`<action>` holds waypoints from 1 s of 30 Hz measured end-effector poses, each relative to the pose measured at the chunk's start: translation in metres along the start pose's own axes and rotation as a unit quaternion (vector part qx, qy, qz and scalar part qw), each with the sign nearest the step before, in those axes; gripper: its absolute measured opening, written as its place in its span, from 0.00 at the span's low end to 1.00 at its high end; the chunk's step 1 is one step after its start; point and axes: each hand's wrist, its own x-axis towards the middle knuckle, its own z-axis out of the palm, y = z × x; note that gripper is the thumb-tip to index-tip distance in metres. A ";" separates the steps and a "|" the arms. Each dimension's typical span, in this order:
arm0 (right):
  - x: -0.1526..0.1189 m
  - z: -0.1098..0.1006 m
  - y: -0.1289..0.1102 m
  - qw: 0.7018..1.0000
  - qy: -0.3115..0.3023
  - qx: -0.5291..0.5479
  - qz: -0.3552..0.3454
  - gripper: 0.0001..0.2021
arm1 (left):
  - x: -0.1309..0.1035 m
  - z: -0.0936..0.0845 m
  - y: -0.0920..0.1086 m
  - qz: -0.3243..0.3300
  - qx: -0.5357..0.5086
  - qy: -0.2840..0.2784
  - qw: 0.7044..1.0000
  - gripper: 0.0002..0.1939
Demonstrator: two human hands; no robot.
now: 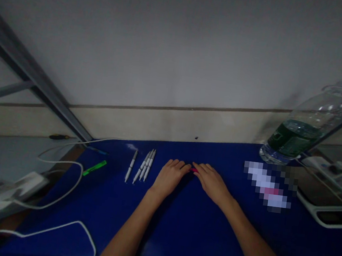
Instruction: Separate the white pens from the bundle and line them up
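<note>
A slim pink object [194, 170] shows between my two hands above the blue tabletop [176, 240]; most of it is covered, so I cannot tell its kind. At its left end my left hand [170, 174] is closed, fingertips pinched around it. My right hand [210, 180] pinches the other end, thumb and fingers together. Left of my left hand lie several white-and-grey pens [144, 167], grouped side by side. A single similar pen [131, 166] lies slightly apart from them.
A bright green flat piece [95, 168] lies farther left, near a white cable [82, 171]. A large clear bottle [297, 135] with a green label stands back right, beside a digital scale [325, 215]. A blurred-out packet [265, 185] lies before them. Metal posts [51, 107] frame both sides.
</note>
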 end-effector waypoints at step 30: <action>0.006 -0.017 0.004 0.916 0.012 0.376 0.140 0.10 | -0.002 -0.006 -0.004 -0.031 -0.177 -0.038 0.983 0.21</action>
